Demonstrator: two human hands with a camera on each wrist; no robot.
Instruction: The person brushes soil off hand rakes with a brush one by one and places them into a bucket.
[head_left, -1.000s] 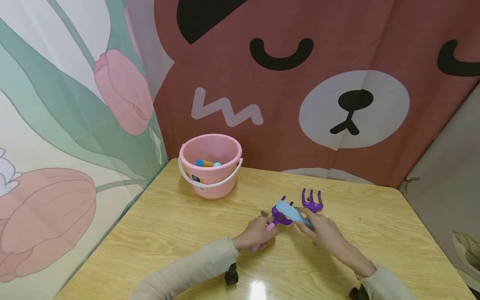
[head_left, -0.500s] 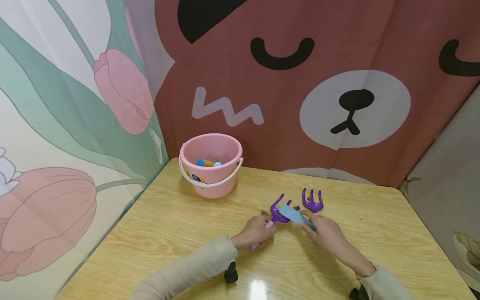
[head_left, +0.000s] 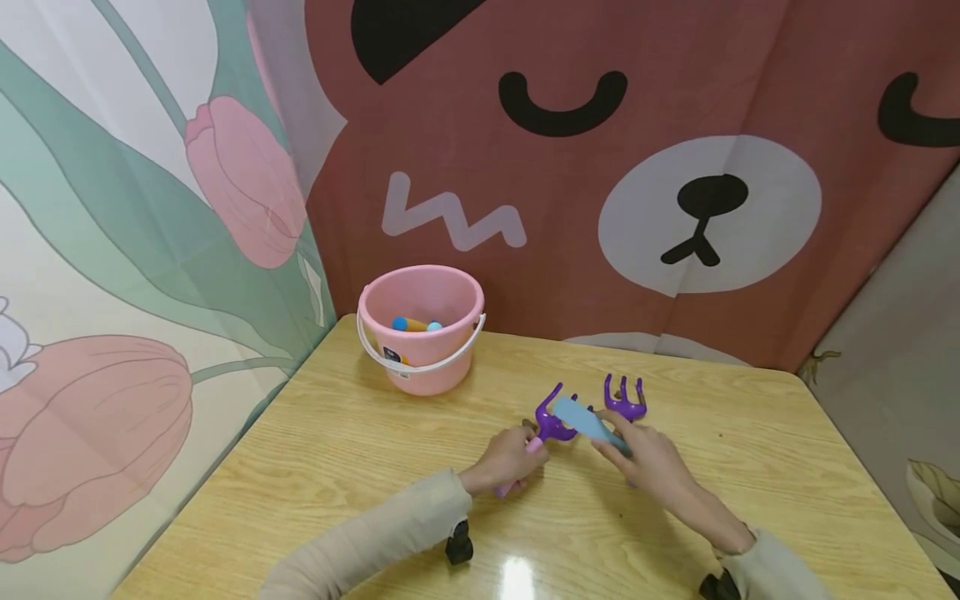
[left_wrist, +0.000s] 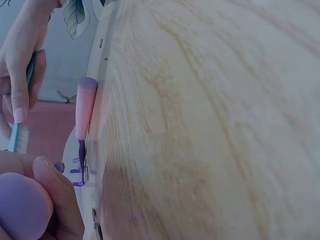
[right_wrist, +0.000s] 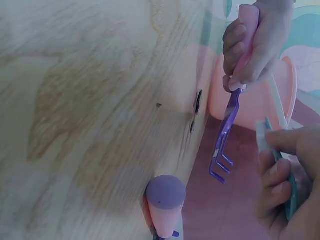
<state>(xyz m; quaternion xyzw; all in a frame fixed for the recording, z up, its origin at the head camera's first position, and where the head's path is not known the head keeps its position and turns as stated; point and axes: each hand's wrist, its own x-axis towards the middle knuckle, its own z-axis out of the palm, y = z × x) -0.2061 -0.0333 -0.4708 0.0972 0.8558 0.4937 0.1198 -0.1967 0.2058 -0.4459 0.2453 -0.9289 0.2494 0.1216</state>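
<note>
My left hand [head_left: 512, 460] grips the pink handle of a purple hand rake [head_left: 553, 425], its tines pointing away from me and raised off the table. In the right wrist view the same rake [right_wrist: 227, 127] shows pale specks on its purple metal. My right hand [head_left: 656, 462] holds a light blue brush [head_left: 583, 418] between thumb and fingers, and the brush overlaps the rake's tines in the head view. White bristles show on the brush [right_wrist: 263, 135] in the right wrist view. A second purple hand rake [head_left: 625, 406] lies on the table just beyond my right hand, its handle partly hidden.
A pink bucket [head_left: 427, 375] with a white handle stands at the back left, holding a few blue-ended things [head_left: 408, 324]. Brown crumbs [head_left: 529, 423] lie on the wooden table [head_left: 360, 467] beside my left hand. A curtain with a bear print [head_left: 555, 208] hangs behind.
The rake in my left hand has shifted slightly up and left, and its head has turned. The brush has moved in short strokes over its tines. The second rake and bucket stay put.
</note>
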